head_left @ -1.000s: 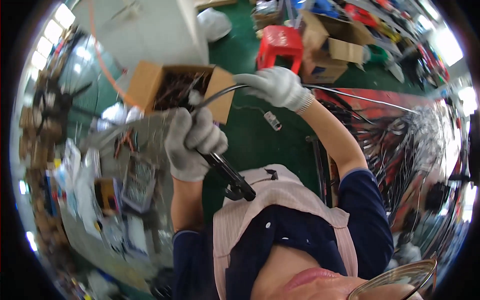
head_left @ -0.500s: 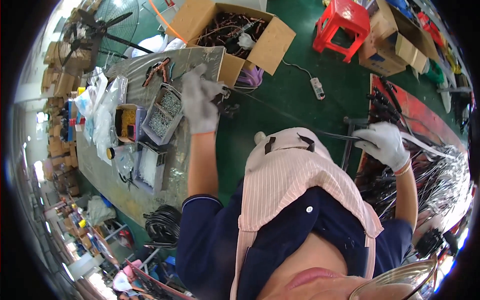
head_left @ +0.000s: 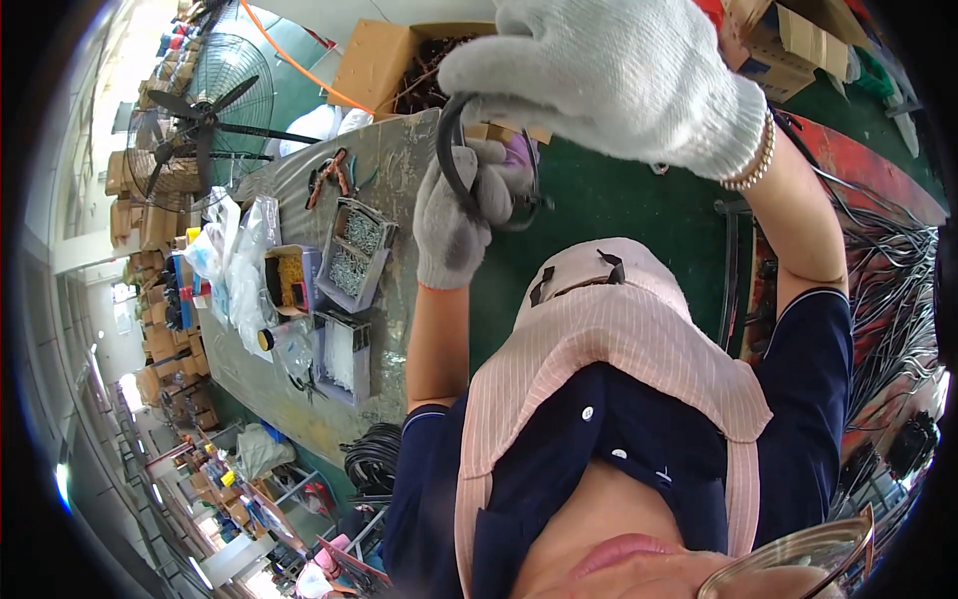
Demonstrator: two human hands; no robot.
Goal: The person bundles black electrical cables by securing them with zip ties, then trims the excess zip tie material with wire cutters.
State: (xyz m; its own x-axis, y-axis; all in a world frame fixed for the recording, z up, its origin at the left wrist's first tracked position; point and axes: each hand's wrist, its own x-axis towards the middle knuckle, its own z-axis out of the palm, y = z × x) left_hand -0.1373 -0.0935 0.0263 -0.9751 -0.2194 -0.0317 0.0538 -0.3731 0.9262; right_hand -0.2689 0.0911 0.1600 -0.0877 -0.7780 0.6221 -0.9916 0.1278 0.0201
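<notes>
From the head view, my right hand (head_left: pixel 609 75) and left hand (head_left: pixel 454 215), both in white knit gloves, were clamped on a thin black looped cable (head_left: pixel 446 150) held above the grey desk (head_left: pixel 399 170). It looked light and springy, best gripped on the loop itself.

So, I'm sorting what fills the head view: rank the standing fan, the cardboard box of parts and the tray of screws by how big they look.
1. standing fan
2. cardboard box, partly hidden by the right hand
3. tray of screws
Looks only; distance differs.

Factory workshop: parts trays (head_left: pixel 354 255), cartons (head_left: pixel 384 65)
</notes>
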